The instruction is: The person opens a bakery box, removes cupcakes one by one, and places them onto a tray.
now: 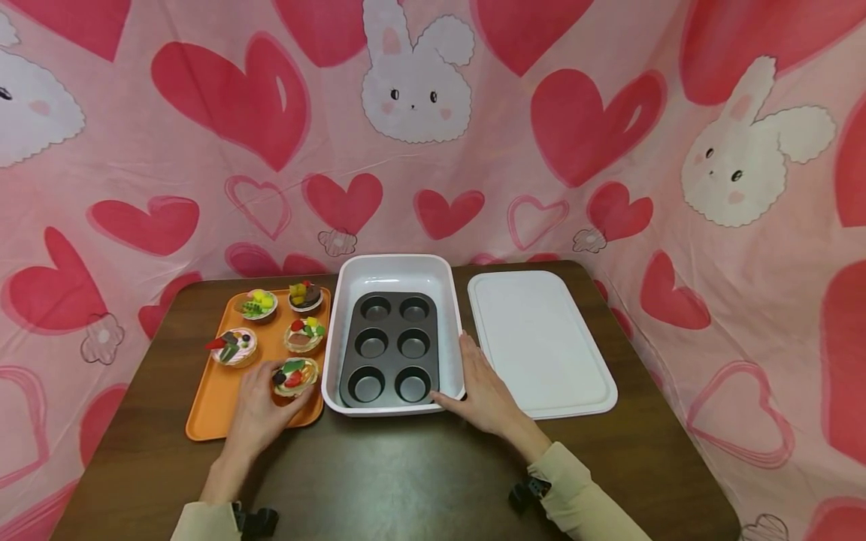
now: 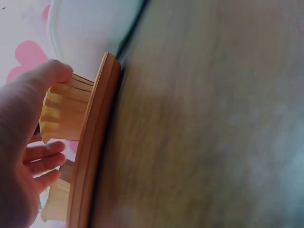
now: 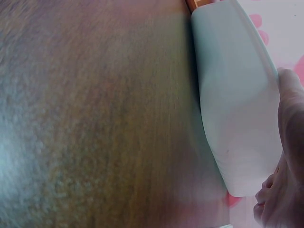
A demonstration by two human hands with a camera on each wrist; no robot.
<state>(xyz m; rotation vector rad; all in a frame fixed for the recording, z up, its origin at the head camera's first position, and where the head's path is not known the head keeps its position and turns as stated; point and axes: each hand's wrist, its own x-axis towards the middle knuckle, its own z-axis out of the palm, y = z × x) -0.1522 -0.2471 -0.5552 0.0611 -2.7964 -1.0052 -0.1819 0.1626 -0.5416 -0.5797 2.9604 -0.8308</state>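
Note:
In the head view, my left hand (image 1: 260, 402) is around a toy fruit tart (image 1: 295, 376) topped with fruit, at the near right of an orange tray (image 1: 203, 409). The left wrist view shows the thumb at the rim of the tart (image 2: 66, 111), which sits on the tray (image 2: 90, 142). My right hand (image 1: 489, 391) rests at the near right corner of a white rectangular container (image 1: 331, 368), fingers straight along its outer side, thumb over the near rim. A dark muffin pan (image 1: 392, 361) with several cups lies in the container.
Several other toy tarts stand on the tray: one with red and yellow pieces (image 1: 304, 334), a chocolate one (image 1: 306, 297), a green-and-yellow one (image 1: 258, 305) and a pink-cream one (image 1: 234, 347). A white lid (image 1: 544, 346) lies right of the container on the brown table (image 1: 379, 473).

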